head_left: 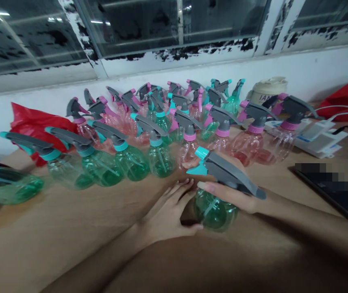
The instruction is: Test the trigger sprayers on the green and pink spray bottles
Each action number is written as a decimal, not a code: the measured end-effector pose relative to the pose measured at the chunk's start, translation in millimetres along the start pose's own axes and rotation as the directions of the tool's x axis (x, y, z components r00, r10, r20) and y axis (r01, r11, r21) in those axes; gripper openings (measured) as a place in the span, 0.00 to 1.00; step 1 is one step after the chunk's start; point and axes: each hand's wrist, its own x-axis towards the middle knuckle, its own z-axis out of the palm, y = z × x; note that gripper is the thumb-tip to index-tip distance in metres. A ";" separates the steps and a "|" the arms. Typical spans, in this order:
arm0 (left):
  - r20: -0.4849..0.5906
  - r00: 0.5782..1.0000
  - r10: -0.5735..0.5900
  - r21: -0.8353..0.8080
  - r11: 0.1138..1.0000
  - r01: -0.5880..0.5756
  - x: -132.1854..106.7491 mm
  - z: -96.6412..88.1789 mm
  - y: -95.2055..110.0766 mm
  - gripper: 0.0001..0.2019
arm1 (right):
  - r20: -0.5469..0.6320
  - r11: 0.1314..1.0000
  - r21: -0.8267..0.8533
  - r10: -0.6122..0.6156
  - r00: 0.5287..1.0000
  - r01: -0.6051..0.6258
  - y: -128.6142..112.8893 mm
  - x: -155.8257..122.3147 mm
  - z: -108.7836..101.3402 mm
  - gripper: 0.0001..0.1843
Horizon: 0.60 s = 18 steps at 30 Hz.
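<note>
My right hand (238, 195) is wrapped round the neck of a green spray bottle (215, 213), just under its grey and turquoise trigger head. The bottle stands near the table's front, close to me. My left hand (170, 209) is beside it on the left, fingers stretched out and thumb apart, the thumb tip at the bottle's lower side; whether it touches cannot be told. Behind the hands is a front row of spray bottles, among them a green one (162, 158) with a turquoise collar and a pink one (189, 150) with a pink collar.
More spray bottles crowd back to the wall. A green bottle body (9, 185) lies at far left beside a red plastic bag (36, 126). At right are a white power strip (320, 136) with cables, a dark tablet-like device (323, 191) and a pale tub (268, 89).
</note>
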 end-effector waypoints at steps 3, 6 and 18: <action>0.023 1.000 0.009 0.018 1.000 -0.010 0.2 0.1 -0.1 0.39 | 0.009 1.000 0.016 0.005 1.000 -0.005 0.4 -1.4 -0.5 0.06; 0.033 0.999 0.012 0.021 1.000 -0.013 0.3 0.5 -0.5 0.39 | 0.020 1.000 0.020 0.010 1.000 -0.010 0.3 -2.2 -0.4 0.13; 0.008 1.000 0.025 0.018 1.000 -0.025 -0.5 2.2 -2.2 0.39 | 0.017 0.997 0.067 0.037 0.999 -0.038 -4.1 -0.6 -1.2 0.09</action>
